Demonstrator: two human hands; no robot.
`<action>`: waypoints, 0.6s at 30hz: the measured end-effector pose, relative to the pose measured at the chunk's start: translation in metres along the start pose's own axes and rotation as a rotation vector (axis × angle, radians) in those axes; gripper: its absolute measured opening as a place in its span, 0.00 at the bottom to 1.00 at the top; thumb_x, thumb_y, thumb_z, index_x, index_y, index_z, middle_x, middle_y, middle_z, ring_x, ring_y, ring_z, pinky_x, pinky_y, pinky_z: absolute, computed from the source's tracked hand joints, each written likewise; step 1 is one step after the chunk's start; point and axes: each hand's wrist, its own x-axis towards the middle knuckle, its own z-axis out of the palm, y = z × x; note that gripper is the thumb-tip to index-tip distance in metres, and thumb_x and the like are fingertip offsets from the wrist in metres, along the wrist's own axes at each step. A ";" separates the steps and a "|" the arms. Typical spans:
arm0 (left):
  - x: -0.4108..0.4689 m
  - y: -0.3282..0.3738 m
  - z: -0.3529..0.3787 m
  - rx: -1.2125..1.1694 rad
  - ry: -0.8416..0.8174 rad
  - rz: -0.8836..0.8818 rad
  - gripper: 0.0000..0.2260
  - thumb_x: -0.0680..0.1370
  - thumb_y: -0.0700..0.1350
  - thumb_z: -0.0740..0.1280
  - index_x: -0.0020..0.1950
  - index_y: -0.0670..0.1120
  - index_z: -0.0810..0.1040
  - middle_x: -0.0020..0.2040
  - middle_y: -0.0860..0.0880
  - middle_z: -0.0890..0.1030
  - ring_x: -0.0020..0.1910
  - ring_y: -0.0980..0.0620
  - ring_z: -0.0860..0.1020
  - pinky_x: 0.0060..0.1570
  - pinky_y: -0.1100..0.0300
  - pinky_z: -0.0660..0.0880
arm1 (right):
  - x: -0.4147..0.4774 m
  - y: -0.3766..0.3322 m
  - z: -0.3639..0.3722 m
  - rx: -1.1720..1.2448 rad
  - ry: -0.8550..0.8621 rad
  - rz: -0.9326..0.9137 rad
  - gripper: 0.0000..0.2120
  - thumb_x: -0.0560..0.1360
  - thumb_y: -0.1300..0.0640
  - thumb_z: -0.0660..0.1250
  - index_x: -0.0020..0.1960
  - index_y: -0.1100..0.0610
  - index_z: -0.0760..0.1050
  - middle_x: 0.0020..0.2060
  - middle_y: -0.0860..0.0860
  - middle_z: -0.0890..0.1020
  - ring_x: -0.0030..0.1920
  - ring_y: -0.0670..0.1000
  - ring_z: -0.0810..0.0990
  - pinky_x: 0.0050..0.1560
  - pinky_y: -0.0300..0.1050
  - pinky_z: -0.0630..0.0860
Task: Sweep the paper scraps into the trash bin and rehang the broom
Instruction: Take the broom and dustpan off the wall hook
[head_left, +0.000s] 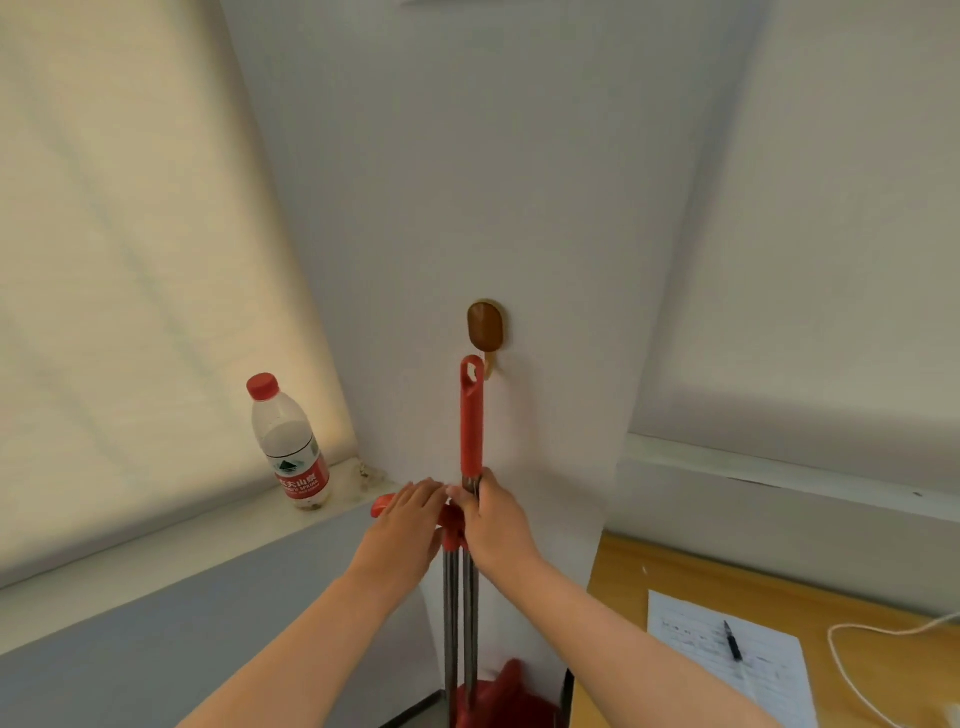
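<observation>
A broom with a red grip (471, 415) and a steel shaft stands upright against the white wall. The hanging hole at its top sits just below and left of a brown wall hook (486, 328), beside the hook's small prong. My right hand (493, 517) is closed around the broom shaft just under the red grip. A second steel shaft runs beside it, topped by a red dustpan handle (383, 505). My left hand (408, 525) wraps that handle. The red dustpan (498, 699) and broom head show at the bottom edge. No paper scraps or bin are in view.
A water bottle (291, 441) with a red cap stands on the window sill at left, before a pale blind. A wooden desk (623, 577) at lower right carries a sheet of paper (691, 639), a black pen (732, 640) and a white cable (852, 670).
</observation>
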 end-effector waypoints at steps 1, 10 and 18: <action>-0.002 -0.001 -0.005 0.021 -0.002 0.016 0.21 0.80 0.44 0.67 0.74 0.49 0.70 0.74 0.50 0.71 0.76 0.50 0.66 0.78 0.56 0.58 | -0.005 -0.005 0.000 -0.010 0.001 0.005 0.07 0.80 0.50 0.59 0.51 0.52 0.71 0.46 0.50 0.81 0.48 0.51 0.81 0.49 0.44 0.77; -0.062 0.010 -0.041 -0.051 -0.201 -0.050 0.09 0.72 0.60 0.71 0.44 0.59 0.75 0.48 0.59 0.81 0.52 0.58 0.80 0.56 0.62 0.76 | -0.087 -0.029 0.008 0.104 -0.145 0.105 0.09 0.77 0.51 0.63 0.53 0.54 0.72 0.48 0.53 0.79 0.52 0.56 0.79 0.59 0.51 0.75; -0.163 0.025 -0.039 -0.218 -0.298 -0.112 0.11 0.67 0.54 0.79 0.45 0.54 0.82 0.45 0.49 0.86 0.52 0.46 0.84 0.52 0.52 0.79 | -0.215 -0.047 0.011 0.006 -0.135 0.066 0.12 0.73 0.53 0.70 0.54 0.58 0.78 0.45 0.56 0.82 0.48 0.56 0.79 0.56 0.49 0.76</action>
